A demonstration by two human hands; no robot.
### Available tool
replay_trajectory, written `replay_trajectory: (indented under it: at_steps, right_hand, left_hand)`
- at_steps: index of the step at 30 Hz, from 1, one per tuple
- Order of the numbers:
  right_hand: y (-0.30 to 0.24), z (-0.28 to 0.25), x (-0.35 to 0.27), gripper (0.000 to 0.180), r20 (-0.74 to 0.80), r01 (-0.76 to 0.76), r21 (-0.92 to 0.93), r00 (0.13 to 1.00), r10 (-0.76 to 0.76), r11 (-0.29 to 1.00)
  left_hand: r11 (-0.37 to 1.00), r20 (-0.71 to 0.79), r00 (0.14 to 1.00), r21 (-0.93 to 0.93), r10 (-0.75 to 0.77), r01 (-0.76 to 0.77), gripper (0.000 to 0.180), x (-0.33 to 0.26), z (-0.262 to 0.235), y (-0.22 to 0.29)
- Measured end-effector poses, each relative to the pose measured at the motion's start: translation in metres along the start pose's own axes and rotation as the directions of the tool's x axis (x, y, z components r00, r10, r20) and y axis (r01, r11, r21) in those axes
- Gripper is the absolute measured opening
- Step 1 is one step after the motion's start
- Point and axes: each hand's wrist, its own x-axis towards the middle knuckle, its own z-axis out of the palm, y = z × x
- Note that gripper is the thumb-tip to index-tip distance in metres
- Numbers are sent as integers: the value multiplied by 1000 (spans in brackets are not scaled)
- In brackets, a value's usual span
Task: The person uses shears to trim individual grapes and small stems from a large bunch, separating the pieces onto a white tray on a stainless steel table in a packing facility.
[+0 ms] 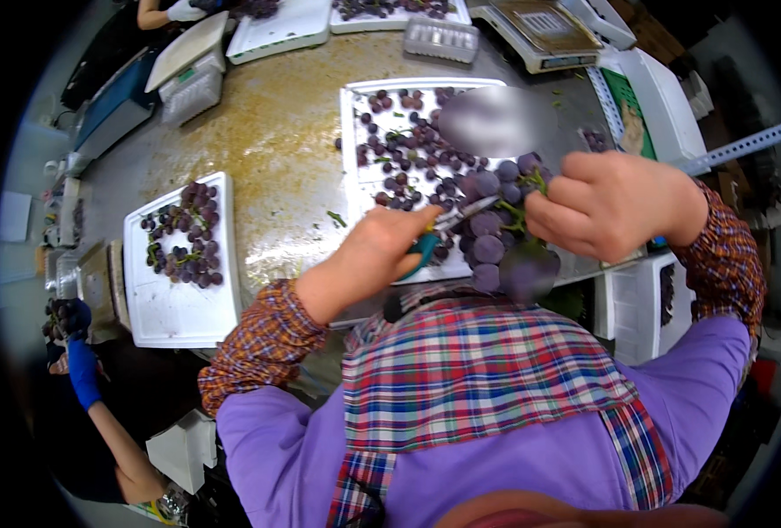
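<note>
My left hand (364, 261) is closed round the green handles of a pair of scissors (466, 214). The metal blades reach into a bunch of dark purple grapes (487, 252), close to its green stems. My right hand (609, 208) pinches the stem at the top of this bunch, which hangs over the near right part of a white tray (350, 150). Many loose reddish-purple grapes (421, 136) and small clusters lie in that tray. A blurred patch hides part of its far right side.
Left of the tray, a second white tray (157, 308) holds a grape bunch (199, 231). Clear plastic boxes (441, 40) and a scale (544, 48) stand at the back. A perforated metal bar (742, 148) juts out at right. At far left, a co-worker's blue-gloved hand (81, 370) is near dark grapes.
</note>
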Motion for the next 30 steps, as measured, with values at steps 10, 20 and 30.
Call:
replay_trajectory:
  at_steps: [10,20,30]
  right_hand:
    - [0,5,-1,19,-23,59,-77,998,-61,995]
    - [0,5,1,21,-54,11,-23,998,-12,1000]
    - [0,11,4,17,-119,37,69,992,-29,997]
  left_hand:
    - [997,-81,997,72,13,-7,54,1,10,1]
    - [981,-87,991,178,98,-82,54,3,6,-5]
    - [841,-178,888,442,424,-312,52,14,-2,-43]
